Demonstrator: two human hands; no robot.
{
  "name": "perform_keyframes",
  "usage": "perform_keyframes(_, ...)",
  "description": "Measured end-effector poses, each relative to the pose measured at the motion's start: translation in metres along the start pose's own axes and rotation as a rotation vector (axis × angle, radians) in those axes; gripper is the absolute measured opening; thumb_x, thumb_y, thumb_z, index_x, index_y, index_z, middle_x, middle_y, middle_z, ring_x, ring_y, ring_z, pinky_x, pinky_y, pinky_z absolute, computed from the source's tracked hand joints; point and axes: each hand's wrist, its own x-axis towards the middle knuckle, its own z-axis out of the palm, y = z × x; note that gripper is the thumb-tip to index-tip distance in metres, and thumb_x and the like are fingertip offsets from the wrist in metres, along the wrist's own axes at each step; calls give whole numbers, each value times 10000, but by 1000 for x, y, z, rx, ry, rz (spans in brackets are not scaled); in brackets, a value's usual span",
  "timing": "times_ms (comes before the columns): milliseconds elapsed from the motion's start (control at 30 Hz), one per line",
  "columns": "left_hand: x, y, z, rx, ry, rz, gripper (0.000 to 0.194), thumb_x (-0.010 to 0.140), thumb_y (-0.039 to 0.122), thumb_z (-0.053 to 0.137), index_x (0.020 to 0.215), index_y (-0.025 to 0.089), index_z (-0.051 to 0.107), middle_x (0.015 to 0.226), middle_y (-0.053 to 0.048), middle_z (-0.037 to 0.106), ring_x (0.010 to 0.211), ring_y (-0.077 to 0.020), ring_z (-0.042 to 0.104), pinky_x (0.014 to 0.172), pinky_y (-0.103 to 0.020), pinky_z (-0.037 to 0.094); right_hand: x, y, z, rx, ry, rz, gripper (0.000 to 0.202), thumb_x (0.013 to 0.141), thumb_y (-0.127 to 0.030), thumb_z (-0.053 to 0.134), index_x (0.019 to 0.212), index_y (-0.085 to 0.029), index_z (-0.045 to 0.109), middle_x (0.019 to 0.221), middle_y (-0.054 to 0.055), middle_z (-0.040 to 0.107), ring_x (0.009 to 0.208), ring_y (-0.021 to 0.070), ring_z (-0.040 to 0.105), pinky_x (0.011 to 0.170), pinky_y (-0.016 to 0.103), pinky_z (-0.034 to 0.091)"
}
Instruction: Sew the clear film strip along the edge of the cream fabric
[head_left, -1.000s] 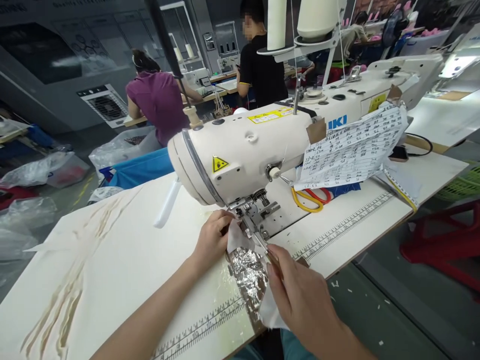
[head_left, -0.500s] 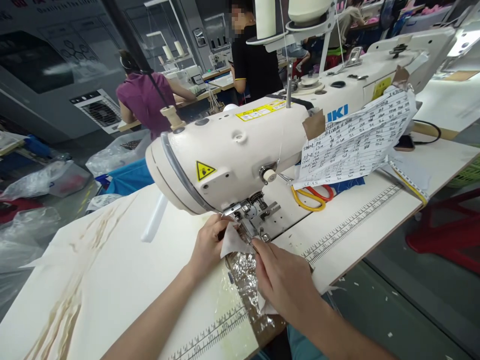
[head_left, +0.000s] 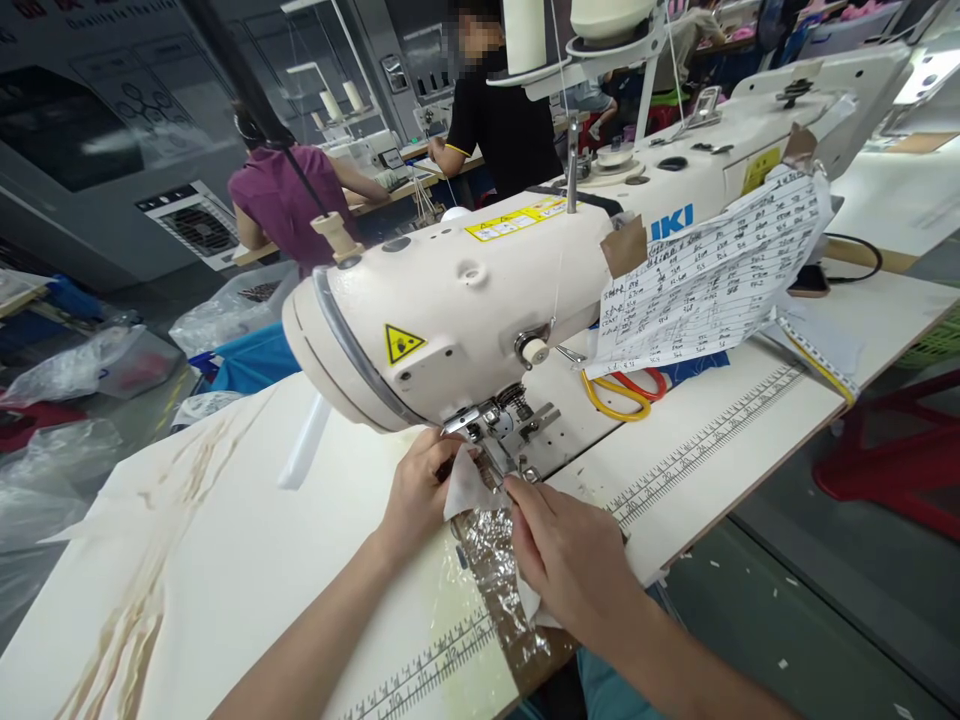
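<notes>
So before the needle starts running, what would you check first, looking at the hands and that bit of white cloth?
1. White fabric piece lies under the presser foot: ok, its edge reaches the foot.
2. Left hand grips the fabric's far side: ok.
3. Right hand presses the fabric's near side: ok.
4. Fingertips clear of the needle: not ok, the right fingertips sit right beside the foot.
5. Presser foot lowered on the fabric: cannot tell.
6. Scissors out of the way: ok, they lie behind the machine under the taped paper sheet.
</notes>
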Motion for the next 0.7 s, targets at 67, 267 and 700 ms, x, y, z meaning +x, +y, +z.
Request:
perform_keyframes(67, 0, 0, 0, 2, 0, 3, 138, 941, 262, 562, 923, 178, 670, 910, -65, 672, 824, -176, 618, 683, -270, 514, 0, 0, 0, -1, 0, 4, 294, 940, -122, 446, 1176, -107, 620, 870, 64, 712, 674, 172, 659, 547, 269, 422)
perform_keyframes(267, 1, 1, 0, 11, 9, 20, 151, 955, 267, 534, 920, 182, 654, 912, -66, 664, 835, -177, 610, 685, -274, 506, 1, 0, 1, 0, -19, -2, 290, 934, -112, 446, 1174, -108, 609, 874, 68, 710, 683, 169, 663, 546, 263, 423)
perform_keyframes(700, 2, -5, 1, -43, -16, -99, 176, 934, 346, 568, 872, 199, 639, 874, -42, 663, 782, -176, 603, 668, -281, 470, 2, 0, 1, -42, -44, 0, 298, 906, -98, 523, 1193, -102, 602, 904, 72, 716, 690, 172, 673, 525, 266, 447)
